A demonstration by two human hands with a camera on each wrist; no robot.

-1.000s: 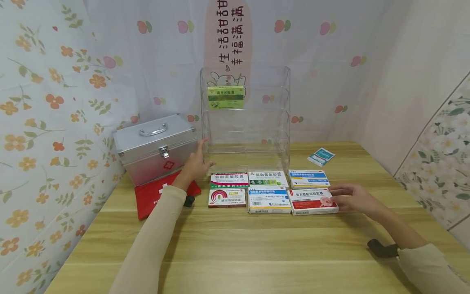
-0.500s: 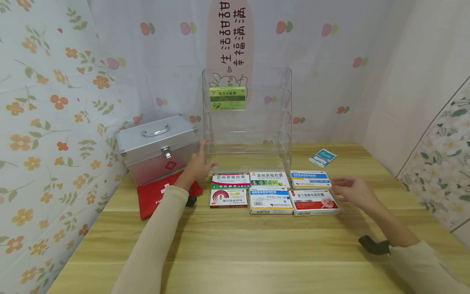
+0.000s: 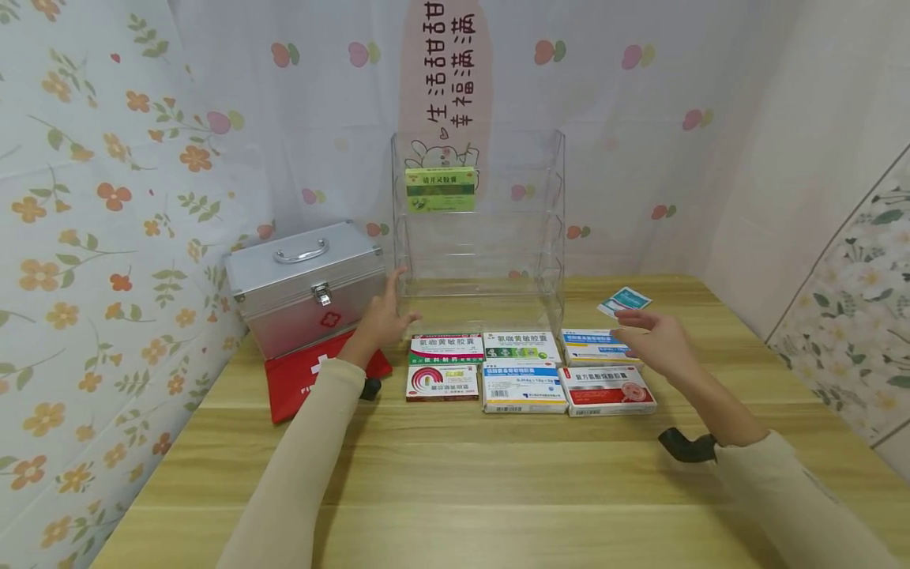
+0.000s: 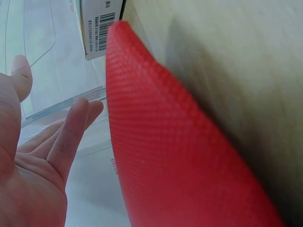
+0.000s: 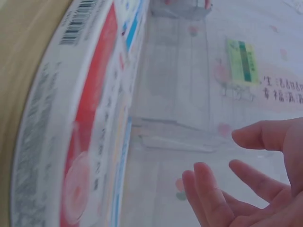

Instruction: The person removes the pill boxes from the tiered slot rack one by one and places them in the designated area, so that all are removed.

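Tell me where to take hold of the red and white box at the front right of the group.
Take the red and white box by its right short end, coming from the right, where the right hand hovers. It lies flat, the blue and white box sits close on its left, and bare table lies right.

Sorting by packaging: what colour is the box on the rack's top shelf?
Green and yellow box; the head view shows it best.

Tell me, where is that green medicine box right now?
In the head view the green medicine box stands on the top shelf of the clear rack, at its left side, above the boxes on the table.
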